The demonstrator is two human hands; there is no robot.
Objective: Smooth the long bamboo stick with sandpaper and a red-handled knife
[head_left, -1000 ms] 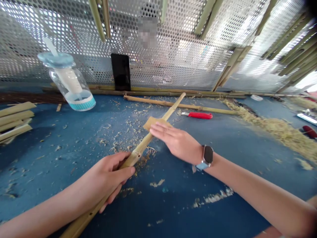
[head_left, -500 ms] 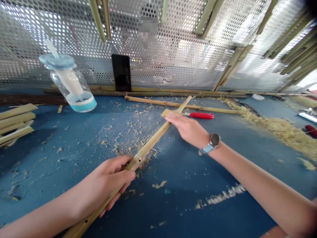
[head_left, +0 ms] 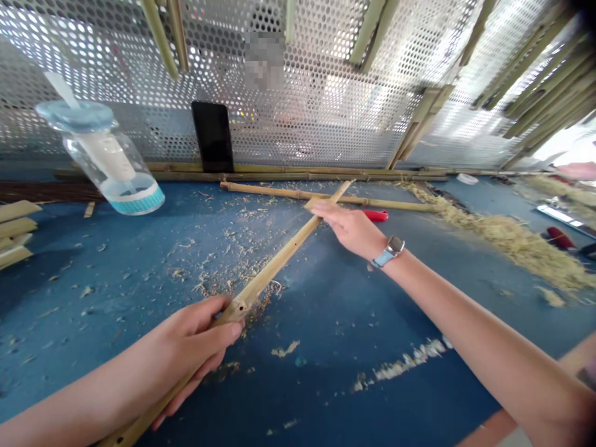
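A long split bamboo strip (head_left: 274, 266) with small dark holes runs from the bottom left toward the back. My left hand (head_left: 200, 347) is wrapped round its lower part, thumb on top near a node. Near the far end, my right hand (head_left: 347, 226), with a watch on the wrist, presses a small flat tan piece (head_left: 313, 203) against the strip, fingers together. Just behind my right hand lies a red-handled tool (head_left: 376, 215), partly hidden by the hand. The strip's far tip rests over a thin bamboo stick (head_left: 279, 193) lying crosswise.
On the blue table (head_left: 326, 323) lie scattered shavings and a shavings pile (head_left: 512, 242) at right. A clear bottle (head_left: 109, 161) and bamboo pieces (head_left: 16, 233) are at left. A black phone (head_left: 213, 136) leans on the perforated metal wall (head_left: 316, 124). Part of another person's arm shows lower right.
The view has shifted slightly, moving the surroundings left in the picture. My right hand now covers more of the red-handled tool. Both hands keep their hold, and another arm shows more at lower right.
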